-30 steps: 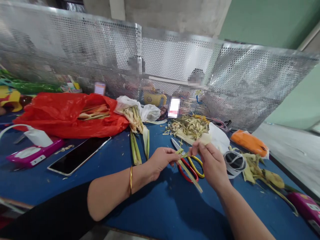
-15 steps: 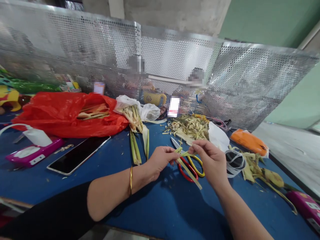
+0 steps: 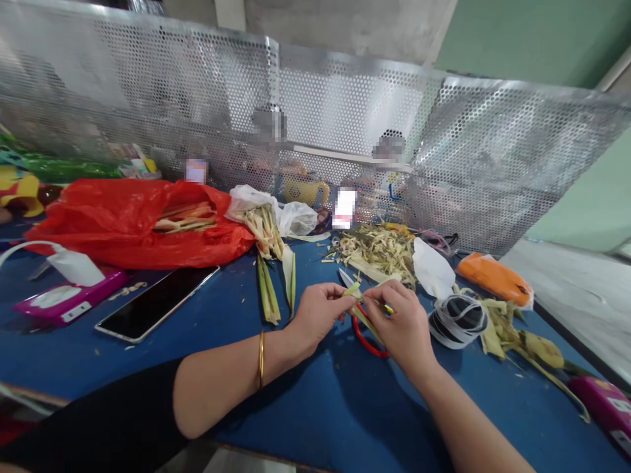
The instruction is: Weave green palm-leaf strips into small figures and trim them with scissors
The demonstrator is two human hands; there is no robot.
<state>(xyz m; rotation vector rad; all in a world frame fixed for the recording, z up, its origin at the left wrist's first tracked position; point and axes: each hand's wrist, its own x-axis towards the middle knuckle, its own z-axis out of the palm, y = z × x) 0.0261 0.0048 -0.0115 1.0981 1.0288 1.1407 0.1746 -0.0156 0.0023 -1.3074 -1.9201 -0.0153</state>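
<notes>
Husk strip pinched between my two hands

Over the middle of the blue table, toward its near edge, my left hand pinches the pale green husk strip between thumb and fingers, and my right hand closes its fingertips on it just beside. Under them lie red-handled scissors; the husk scraps are heaped beyond, toward the far edge.

Both forearms reach in, left hand and right hand pinching close together, fingers bent.
</notes>
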